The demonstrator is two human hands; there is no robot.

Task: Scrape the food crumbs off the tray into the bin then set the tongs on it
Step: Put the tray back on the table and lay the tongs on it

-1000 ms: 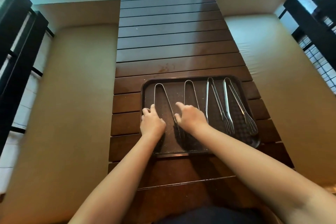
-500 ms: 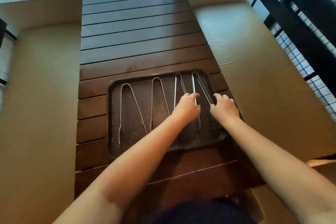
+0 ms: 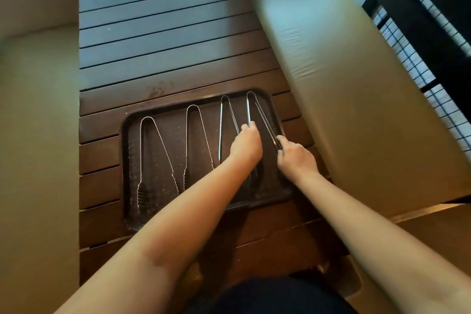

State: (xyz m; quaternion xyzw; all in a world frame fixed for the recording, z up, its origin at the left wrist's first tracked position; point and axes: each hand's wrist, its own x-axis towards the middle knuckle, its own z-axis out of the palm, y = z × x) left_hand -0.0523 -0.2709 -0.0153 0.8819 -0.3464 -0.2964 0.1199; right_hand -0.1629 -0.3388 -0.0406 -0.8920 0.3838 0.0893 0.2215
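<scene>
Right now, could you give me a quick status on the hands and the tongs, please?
Left hand and right hand both touching rightmost tongs. Four tongs on tray. Specks on tray. No bin visible.

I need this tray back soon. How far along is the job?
Nearly done: four tongs lie side by side on the tray. In hand: the left hand and right hand are on the rightmost tongs, apparently straightening them. A few specks still show on the tray; no bin is in view.

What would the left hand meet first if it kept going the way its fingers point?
Probably the tray's far rim. The left hand points up the tray, its fingertips at the rightmost tongs; past the rim lies the slatted table.
</scene>
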